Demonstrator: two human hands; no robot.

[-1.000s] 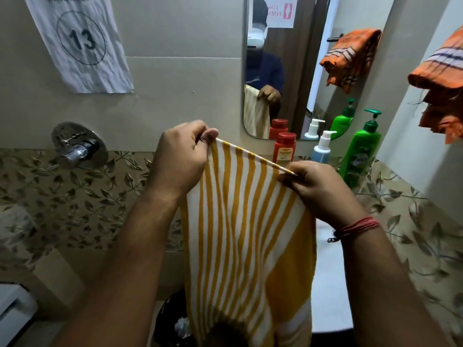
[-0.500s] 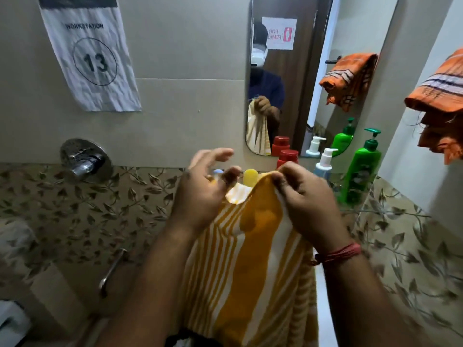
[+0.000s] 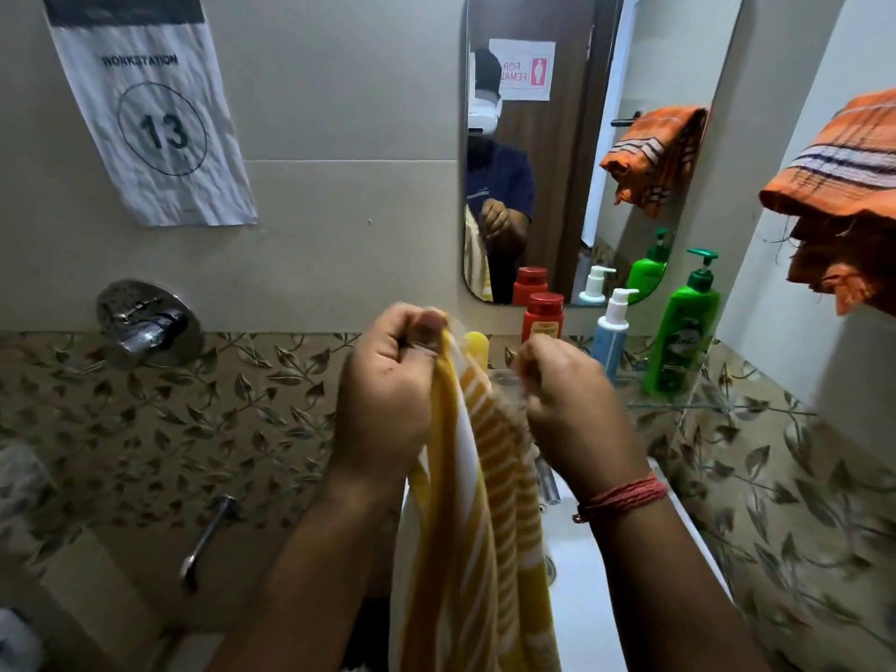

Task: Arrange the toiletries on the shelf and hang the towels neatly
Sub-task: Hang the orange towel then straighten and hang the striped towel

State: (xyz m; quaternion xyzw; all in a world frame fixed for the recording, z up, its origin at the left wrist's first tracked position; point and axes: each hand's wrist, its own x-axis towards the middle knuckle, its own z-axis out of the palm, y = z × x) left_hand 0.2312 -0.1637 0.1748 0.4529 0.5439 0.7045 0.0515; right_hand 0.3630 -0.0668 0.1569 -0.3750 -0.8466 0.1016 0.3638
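A yellow and white striped towel (image 3: 477,516) hangs folded lengthwise in front of me over the sink. My left hand (image 3: 388,395) is closed on its top edge. My right hand (image 3: 567,400) is blurred and closed on the other top corner, close beside the left. Behind my hands, on a glass shelf (image 3: 727,405), stand a red bottle (image 3: 544,316), a yellow bottle (image 3: 477,346) mostly hidden, a blue pump bottle (image 3: 612,332) and a green pump bottle (image 3: 683,332). An orange striped towel (image 3: 848,186) hangs bunched at the right wall.
A mirror (image 3: 582,138) is on the wall above the shelf. A chrome tap knob (image 3: 145,324) and a chrome lever (image 3: 206,540) are at the left. A white sink (image 3: 596,599) lies below the towel. A paper sign marked 13 (image 3: 150,114) hangs top left.
My hands were apart with the towel spread flat, then came together and folded it lengthwise. Now both fists hold the top edges close together and the towel hangs narrower.
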